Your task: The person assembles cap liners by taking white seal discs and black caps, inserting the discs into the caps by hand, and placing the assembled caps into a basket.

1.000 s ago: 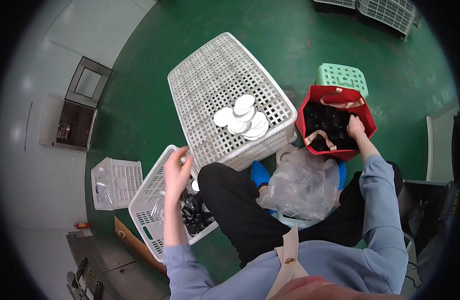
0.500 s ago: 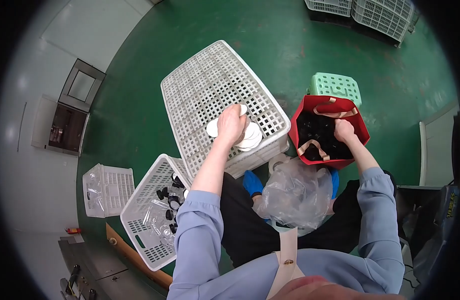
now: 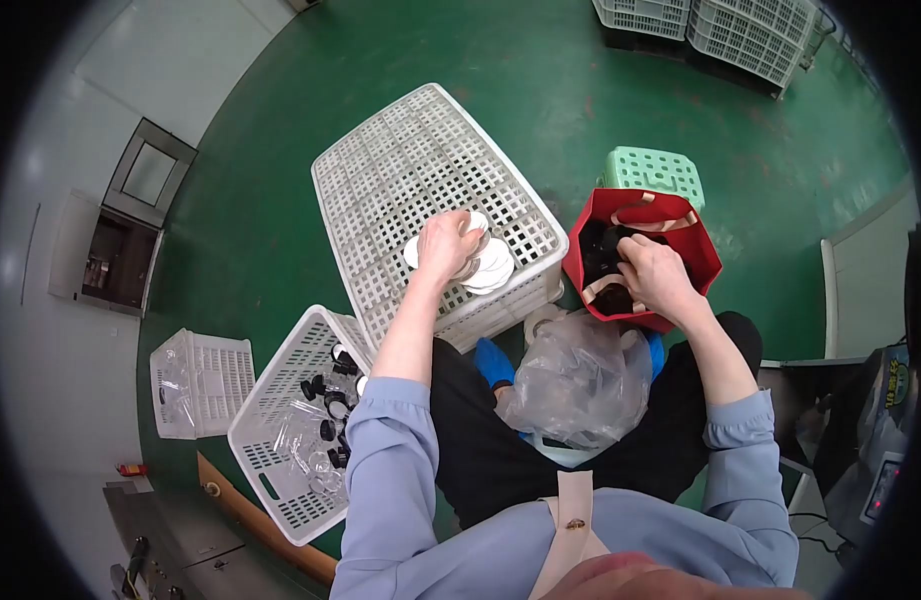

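My left hand (image 3: 446, 243) rests over a loose spread of thin white discs (image 3: 492, 266) on the lattice top of a white plastic crate (image 3: 400, 170). Its fingers are bent in around one disc at the edge of the spread. At the mouth of a red bag (image 3: 702, 262) with beige handles, my right hand (image 3: 662, 276) has its fingertips pinched together. A black piece (image 3: 612, 238) that looks like a cap is at those fingertips. More dark pieces lie inside the bag, partly hidden by the hand.
A tilted white basket (image 3: 255, 425) at left holds clear containers and black caps. Between my legs is a clear plastic bag (image 3: 580, 385). A green perforated box (image 3: 660, 172) stands behind the red bag. Another white crate (image 3: 215, 380) sits at far left; stacked crates (image 3: 750, 40) stand at the back.
My right hand has risen from deep in the red bag to its near opening, with a black piece at the fingertips. The left hand stays over the discs. The whole view has shifted slightly.
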The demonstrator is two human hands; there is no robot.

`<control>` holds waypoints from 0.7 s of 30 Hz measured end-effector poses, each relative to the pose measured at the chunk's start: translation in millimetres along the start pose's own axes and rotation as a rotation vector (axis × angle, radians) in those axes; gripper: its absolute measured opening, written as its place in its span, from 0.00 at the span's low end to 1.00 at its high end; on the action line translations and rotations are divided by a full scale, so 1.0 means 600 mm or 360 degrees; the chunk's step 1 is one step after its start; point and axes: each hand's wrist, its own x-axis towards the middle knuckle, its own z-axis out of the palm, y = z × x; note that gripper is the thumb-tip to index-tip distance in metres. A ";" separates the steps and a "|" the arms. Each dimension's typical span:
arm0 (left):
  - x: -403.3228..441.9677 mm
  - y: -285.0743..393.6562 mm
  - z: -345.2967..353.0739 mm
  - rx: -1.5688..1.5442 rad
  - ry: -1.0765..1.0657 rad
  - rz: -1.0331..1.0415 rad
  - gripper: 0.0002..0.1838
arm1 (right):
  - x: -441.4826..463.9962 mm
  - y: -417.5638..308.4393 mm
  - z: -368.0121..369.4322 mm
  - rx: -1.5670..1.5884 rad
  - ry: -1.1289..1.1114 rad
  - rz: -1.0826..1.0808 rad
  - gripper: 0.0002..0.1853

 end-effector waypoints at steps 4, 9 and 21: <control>0.005 0.001 -0.010 -0.0091 -0.0168 -0.0136 0.20 | 0.015 -0.008 0.015 0.0115 -0.0053 -0.0023 0.07; 0.006 0.001 -0.031 -0.0277 -0.0147 -0.0237 0.17 | 0.012 -0.004 0.035 0.0143 -0.0083 -0.0060 0.07; 0.015 0.015 -0.029 0.0147 0.0476 -0.0072 0.11 | 0.011 -0.024 0.052 0.0173 -0.0124 -0.0198 0.08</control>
